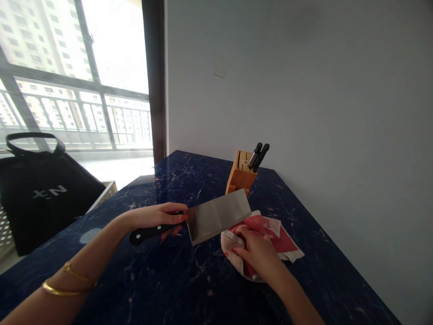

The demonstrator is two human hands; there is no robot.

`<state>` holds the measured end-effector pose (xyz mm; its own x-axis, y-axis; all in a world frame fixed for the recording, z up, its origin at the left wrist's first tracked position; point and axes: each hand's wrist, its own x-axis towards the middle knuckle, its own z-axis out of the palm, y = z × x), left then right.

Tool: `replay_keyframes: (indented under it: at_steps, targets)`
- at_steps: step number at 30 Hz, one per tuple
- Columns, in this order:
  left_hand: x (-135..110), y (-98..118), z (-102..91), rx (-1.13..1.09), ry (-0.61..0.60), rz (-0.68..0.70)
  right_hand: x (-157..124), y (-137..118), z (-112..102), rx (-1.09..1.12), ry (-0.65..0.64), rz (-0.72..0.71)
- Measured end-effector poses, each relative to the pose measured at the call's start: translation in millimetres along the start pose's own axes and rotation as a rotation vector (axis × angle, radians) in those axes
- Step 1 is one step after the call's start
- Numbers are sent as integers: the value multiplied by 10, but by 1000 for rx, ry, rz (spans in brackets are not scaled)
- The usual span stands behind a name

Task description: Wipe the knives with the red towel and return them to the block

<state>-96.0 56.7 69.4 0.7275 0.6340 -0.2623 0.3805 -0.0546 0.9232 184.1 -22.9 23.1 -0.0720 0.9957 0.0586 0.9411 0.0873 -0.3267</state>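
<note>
My left hand [162, 217] is closed round the black handle of a cleaver [216, 217], near where the handle meets the blade. The broad steel blade points right and slightly up, above the table. Bunched in my right hand [255, 250] is a red and white cloth [282, 241], just below the blade's right end. Its loose part spreads out to the right of my fingers. Whether the cloth touches the blade I cannot tell. Behind the blade stands a wooden knife block [241, 171], its lower part partly hidden, with two black-handled tools [260, 155] in its right slots.
The table [162, 275] has a dark blue marbled top, and its far right edge runs along a grey wall [321, 113]. A black bag [43, 194] hangs over a pale perforated basket or chair [104, 194] at the left. Behind it are large windows [74, 85].
</note>
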Motion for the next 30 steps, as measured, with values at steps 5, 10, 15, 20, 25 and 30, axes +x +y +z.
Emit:
replay_keyframes:
  at_steps: [5,10,15,20,25,30]
  targets:
    - [80,-59,45,-48,36,19,-9,46,-36,-192,-3,71]
    - [172,-110,111,-20,79,60,5,212,-174,-375,-8,255]
    - [224,-189,163,-22,99,49,49,337,-257,-236,162,353]
    - [247,-288,192,-65,74,37,95,288,-186,-33,429,172]
    - [279,-325,249,-21,45,18,99,146,-55,218,441,131]
    - [287,-288,326,215,78,39,123,18,33,386,473,55]
